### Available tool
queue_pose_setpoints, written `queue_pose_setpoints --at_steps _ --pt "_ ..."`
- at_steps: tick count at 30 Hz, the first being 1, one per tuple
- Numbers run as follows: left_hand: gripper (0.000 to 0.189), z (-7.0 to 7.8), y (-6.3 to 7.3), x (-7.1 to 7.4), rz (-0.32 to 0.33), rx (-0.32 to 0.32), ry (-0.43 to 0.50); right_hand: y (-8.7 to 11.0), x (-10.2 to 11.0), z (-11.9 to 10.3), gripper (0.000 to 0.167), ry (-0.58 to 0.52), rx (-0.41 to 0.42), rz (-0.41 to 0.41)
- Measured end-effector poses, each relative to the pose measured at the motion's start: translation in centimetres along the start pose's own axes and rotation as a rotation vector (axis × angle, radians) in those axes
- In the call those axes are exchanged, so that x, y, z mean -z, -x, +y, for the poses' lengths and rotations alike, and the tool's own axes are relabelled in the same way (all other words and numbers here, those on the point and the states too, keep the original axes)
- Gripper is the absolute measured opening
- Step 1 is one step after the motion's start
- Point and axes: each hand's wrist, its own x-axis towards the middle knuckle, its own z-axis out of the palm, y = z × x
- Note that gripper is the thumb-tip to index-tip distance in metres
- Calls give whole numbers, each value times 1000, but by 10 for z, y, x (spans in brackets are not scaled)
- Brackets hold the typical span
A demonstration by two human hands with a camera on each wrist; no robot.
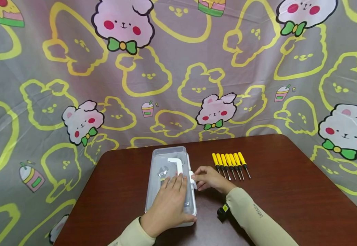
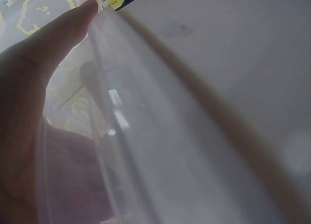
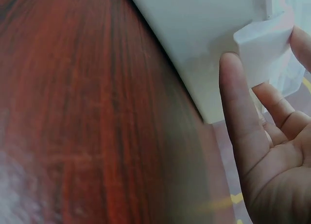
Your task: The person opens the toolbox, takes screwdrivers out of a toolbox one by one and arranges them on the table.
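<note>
A clear plastic box point(image 1: 153, 171) with a lid lies on the table. Through the lid I see an adjustable wrench point(image 1: 163, 172) and a white L-shaped piece point(image 1: 178, 164). My left hand point(image 1: 166, 203) rests on the lid's near half with fingers straight, and its thumb lies over the near right edge. In the left wrist view the clear plastic wall point(image 2: 121, 117) fills much of the picture. At the box's right side my right hand point(image 1: 210, 179) pinches a white latch point(image 3: 265, 49), which stands out from the wall, between thumb and fingers.
Right of the box, several yellow-and-black screwdrivers point(image 1: 229, 162) lie in a row. The dark wooden table point(image 1: 277, 191) has a patterned curtain point(image 1: 178, 85) behind it and along both sides. A small black device point(image 1: 223, 213) is at the right wrist.
</note>
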Motion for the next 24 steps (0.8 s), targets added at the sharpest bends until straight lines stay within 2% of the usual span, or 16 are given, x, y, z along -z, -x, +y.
queue_pose_setpoints --at_steps 5,13,18,24 --pt "122 -1 -1 -2 28 -14 -8 1 2 -1 36 13 -23 8" --pt "120 -2 0 -4 64 -29 4 2 1 -8 39 29 -68 -39" --pt "119 -2 0 -6 62 -40 1 2 0 -11 36 -7 -70 -16" --pt "119 -2 0 -7 48 -41 -3 2 -3 -13 33 -36 -60 -27"
